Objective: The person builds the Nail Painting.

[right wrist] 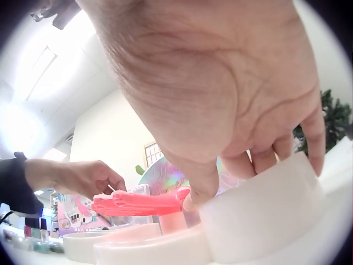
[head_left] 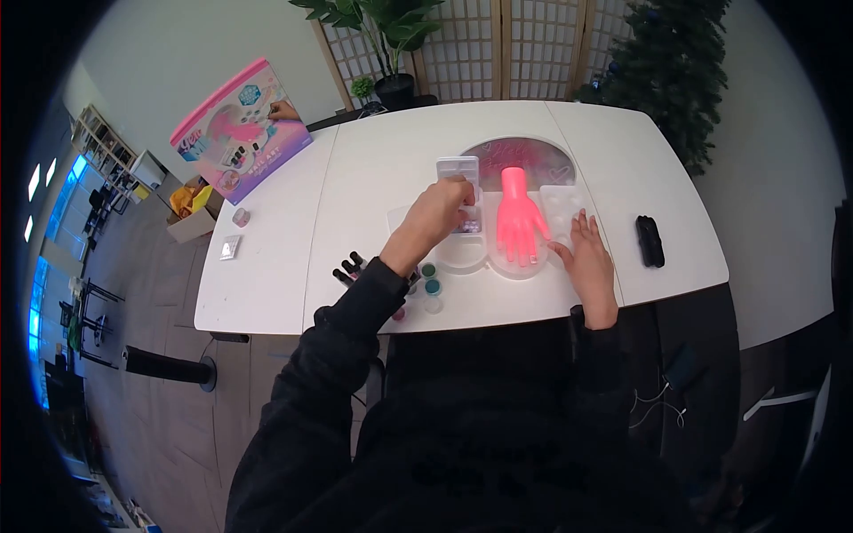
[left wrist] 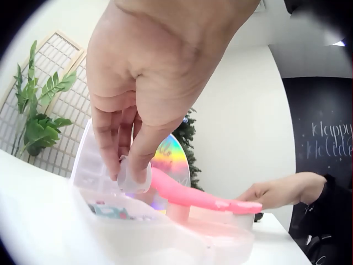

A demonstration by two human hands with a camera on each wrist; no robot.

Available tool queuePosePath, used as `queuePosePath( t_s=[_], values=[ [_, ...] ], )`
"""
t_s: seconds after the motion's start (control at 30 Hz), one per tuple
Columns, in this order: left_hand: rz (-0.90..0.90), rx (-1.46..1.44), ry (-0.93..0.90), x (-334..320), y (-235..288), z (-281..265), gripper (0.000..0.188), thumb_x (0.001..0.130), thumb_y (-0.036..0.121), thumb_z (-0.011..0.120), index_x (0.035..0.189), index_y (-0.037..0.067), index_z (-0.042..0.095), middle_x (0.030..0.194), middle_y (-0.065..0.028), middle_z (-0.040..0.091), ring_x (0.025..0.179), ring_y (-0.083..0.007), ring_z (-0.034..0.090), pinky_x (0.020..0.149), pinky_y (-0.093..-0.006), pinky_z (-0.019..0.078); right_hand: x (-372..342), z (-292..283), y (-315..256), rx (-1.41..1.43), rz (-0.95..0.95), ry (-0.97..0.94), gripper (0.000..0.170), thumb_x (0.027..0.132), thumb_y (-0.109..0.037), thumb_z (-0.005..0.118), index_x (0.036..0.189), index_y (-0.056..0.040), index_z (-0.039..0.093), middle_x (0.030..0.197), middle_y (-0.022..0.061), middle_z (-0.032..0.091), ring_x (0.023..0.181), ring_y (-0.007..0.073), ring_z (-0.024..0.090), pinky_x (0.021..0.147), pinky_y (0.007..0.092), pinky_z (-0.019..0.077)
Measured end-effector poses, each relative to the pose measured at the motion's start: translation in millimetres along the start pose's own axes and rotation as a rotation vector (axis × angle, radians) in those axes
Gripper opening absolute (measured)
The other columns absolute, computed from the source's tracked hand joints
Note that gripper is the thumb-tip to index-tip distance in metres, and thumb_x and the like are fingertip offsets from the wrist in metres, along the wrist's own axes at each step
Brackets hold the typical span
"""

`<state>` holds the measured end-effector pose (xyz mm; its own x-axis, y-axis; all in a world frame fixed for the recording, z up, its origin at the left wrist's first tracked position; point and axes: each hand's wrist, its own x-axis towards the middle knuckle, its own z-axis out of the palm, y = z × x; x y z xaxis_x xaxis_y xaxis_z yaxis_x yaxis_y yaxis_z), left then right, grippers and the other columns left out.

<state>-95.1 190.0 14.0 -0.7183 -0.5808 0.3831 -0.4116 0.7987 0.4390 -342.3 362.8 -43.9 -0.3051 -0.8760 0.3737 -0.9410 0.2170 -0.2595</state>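
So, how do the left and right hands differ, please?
The left hand pinches a translucent piece, while the right hand spreads its fingers at the white tray. The left hand is over the open case; the right hand is beside the pink model hand. Both are bare.

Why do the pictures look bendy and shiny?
Head view: the shelves lean and the corners go black, probably from a wide, round lens; the pink hand looks extra bright. Left wrist view: the panel shines rainbow, and the white tray nearly melts into the table. Right wrist view: the ceiling light glares white.
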Motion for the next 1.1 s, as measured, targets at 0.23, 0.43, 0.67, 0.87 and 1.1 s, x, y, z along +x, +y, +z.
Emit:
queuePosePath(
  t_s=[0.23, 0.43, 0.67, 0.87, 1.1],
  values=[
    [0.071, 0.045, -0.029, -1.1, -2.4, 11.0, 0.021, 0.073, -0.004, 0.076, 0.091, -0.002, 0.065, 0.098, -0.0148, 0.066, 0.093, -0.0379, 0.067, 0.079, -0.0429, 0.0550, 0.0, -0.3, -2.4, -0.007, -0.018, 0.017, 0.071, 0.092, -0.041, 0.071, 0.139, 0.0093, 0.054, 0.154, 0.0234, 0.047, 0.145, 0.0377, 0.043, 0.101, 0.0425, 0.0540],
    [0.038, 0.081, -0.037, -4.5, -7.1, 19.3, 0.010, 0.076, -0.001, 0.075, 0.085, -0.001, 0.070, 0.097, -0.0140, 0.065, 0.092, -0.0381, 0.066, 0.077, -0.0422, 0.0555, 1.4, 1.1, -0.2, 0.005, -0.007, 0.017, 0.072, 0.092, -0.042, 0.072, 0.140, 0.0090, 0.054, 0.154, 0.0234, 0.047, 0.145, 0.0378, 0.044, 0.101, 0.0429, 0.0540],
    [0.078, 0.354, -0.014, -8.4, 7.0, 7.2, 0.004, 0.077, 0.008, 0.078, 0.077, 0.006, 0.074, 0.093, -0.0060, 0.068, 0.099, -0.0285, 0.064, 0.082, -0.0429, 0.0508, 1.7, 1.0, -0.3, 0.002, -0.001, 0.000, 0.073, 0.091, -0.041, 0.072, 0.141, 0.0087, 0.053, 0.155, 0.0230, 0.047, 0.145, 0.0379, 0.043, 0.101, 0.0435, 0.0539],
    [0.103, 0.390, -0.050, -11.4, 0.8, 23.8, 0.004, 0.075, 0.008, 0.079, 0.077, 0.009, 0.076, 0.089, -0.0047, 0.069, 0.098, -0.0259, 0.063, 0.083, -0.0420, 0.0472, 0.5, -1.0, -2.3, -0.012, -0.006, 0.009, 0.072, 0.094, -0.044, 0.069, 0.141, 0.0088, 0.054, 0.155, 0.0227, 0.047, 0.145, 0.0377, 0.043, 0.100, 0.0430, 0.0542],
    [0.007, 0.465, -0.044, -15.1, 17.3, 15.1, 0.006, 0.076, 0.006, 0.076, 0.081, 0.009, 0.079, 0.081, -0.0067, 0.070, 0.096, -0.0251, 0.063, 0.084, -0.0428, 0.0422, -0.1, -2.9, -3.7, -0.019, -0.002, -0.001, 0.073, 0.095, -0.047, 0.067, 0.140, 0.0090, 0.054, 0.154, 0.0229, 0.048, 0.145, 0.0368, 0.043, 0.100, 0.0428, 0.0544]
  ],
)
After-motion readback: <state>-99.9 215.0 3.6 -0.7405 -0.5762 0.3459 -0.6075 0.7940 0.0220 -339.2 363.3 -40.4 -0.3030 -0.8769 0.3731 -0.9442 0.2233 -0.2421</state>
